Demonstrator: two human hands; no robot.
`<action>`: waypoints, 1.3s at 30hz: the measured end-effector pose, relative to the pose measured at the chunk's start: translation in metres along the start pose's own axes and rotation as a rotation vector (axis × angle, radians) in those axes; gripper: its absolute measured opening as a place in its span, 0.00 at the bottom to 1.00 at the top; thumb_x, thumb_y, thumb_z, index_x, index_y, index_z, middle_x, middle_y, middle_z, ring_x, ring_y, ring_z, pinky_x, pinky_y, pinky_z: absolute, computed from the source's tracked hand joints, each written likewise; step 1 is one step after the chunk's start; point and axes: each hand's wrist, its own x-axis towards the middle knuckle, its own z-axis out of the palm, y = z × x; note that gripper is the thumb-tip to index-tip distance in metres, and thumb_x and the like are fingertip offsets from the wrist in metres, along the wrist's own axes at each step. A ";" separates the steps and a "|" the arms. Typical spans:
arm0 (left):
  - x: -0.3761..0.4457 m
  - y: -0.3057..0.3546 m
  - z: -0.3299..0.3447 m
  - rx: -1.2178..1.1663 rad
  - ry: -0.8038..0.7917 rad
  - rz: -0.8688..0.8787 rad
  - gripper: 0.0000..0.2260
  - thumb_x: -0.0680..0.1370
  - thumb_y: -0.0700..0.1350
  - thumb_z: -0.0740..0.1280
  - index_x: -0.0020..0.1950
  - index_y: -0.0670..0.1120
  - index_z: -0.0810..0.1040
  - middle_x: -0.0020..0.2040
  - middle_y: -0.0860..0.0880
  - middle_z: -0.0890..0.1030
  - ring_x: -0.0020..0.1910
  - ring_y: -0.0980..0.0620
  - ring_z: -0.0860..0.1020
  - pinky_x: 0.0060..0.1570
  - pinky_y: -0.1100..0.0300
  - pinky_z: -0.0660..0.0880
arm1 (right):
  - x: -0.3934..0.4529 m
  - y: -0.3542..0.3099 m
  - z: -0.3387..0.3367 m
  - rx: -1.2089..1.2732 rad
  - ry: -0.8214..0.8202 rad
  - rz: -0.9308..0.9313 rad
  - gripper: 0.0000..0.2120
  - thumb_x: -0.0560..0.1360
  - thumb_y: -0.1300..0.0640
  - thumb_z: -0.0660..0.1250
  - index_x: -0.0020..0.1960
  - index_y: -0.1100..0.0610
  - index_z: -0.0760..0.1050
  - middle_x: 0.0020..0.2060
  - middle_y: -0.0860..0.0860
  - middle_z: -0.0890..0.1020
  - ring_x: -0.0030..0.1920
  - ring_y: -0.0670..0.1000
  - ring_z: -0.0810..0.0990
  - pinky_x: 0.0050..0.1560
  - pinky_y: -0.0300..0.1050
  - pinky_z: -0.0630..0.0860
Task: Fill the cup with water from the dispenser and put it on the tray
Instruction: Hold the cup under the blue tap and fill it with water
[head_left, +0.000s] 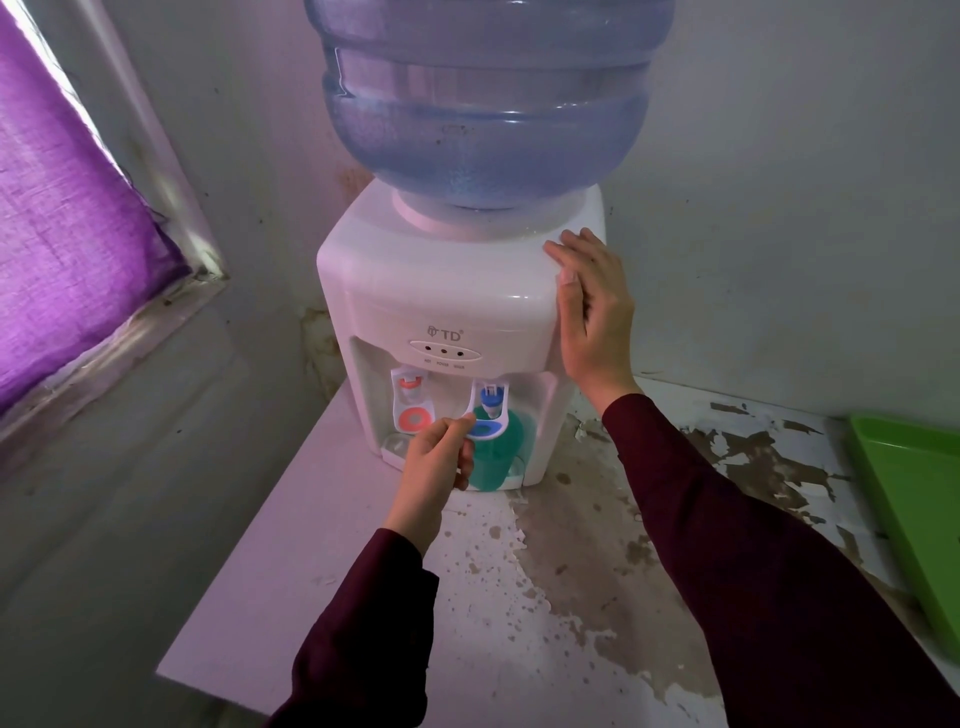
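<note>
The left hand (439, 457) has its grip closed on the teal plastic cup (493, 457) under the blue tap lever (485, 426), while the right hand (592, 312), grip open, lies flat at three o'clock on the white plastic dispenser (441, 280).

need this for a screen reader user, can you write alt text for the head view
A person's left hand holds a green cup under the blue tap of a white water dispenser, while the right hand steadies its top corner. A green tray sits at the right on the worn table.
</note>
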 end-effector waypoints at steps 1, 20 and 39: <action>0.000 0.000 0.000 0.002 0.001 -0.002 0.12 0.78 0.48 0.62 0.48 0.39 0.77 0.30 0.48 0.71 0.28 0.53 0.67 0.31 0.60 0.65 | 0.000 0.000 0.000 0.000 0.002 -0.001 0.18 0.80 0.56 0.54 0.60 0.61 0.77 0.61 0.59 0.79 0.68 0.57 0.71 0.67 0.60 0.69; 0.002 -0.003 -0.002 0.011 0.004 0.008 0.14 0.78 0.47 0.64 0.53 0.36 0.76 0.31 0.49 0.70 0.28 0.54 0.66 0.31 0.60 0.64 | 0.000 0.000 0.001 0.008 0.008 -0.001 0.17 0.79 0.56 0.54 0.60 0.62 0.77 0.60 0.59 0.79 0.68 0.56 0.71 0.68 0.58 0.69; 0.010 -0.004 -0.005 0.097 0.023 0.006 0.07 0.77 0.43 0.64 0.43 0.40 0.77 0.31 0.48 0.70 0.30 0.53 0.65 0.33 0.60 0.63 | 0.001 0.002 0.003 0.008 0.018 -0.003 0.17 0.79 0.56 0.54 0.60 0.61 0.77 0.60 0.59 0.79 0.67 0.56 0.71 0.69 0.51 0.69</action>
